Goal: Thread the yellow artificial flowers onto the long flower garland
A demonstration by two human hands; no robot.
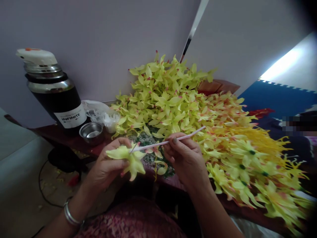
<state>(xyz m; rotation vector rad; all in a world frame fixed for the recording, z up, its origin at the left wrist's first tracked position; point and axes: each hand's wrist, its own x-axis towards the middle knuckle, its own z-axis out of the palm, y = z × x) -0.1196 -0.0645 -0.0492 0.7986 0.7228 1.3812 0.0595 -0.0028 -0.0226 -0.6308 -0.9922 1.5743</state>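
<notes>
Left hand (105,167) pinches yellow flower (135,162), right hand (189,162) pinches pale stick (160,143), near table's (70,141) front edge; apparent stick-to-flower step calls for steady alignment.

dim scene, hard glare upper right

overall light was low and flat, greyish on the wall (99,39). a bright patch (284,62) blew out to white above the blue mat (284,99). small highlights showed on the steel bowl (91,131) and flask (52,96). shadows were soft, deepest under the table edge (178,182). wide-angle stretch tilted the flask. right-hand corners went black, far-right flowers (279,198) looked smeary, and a pixelated block (298,125) covered part of the right side.
</notes>
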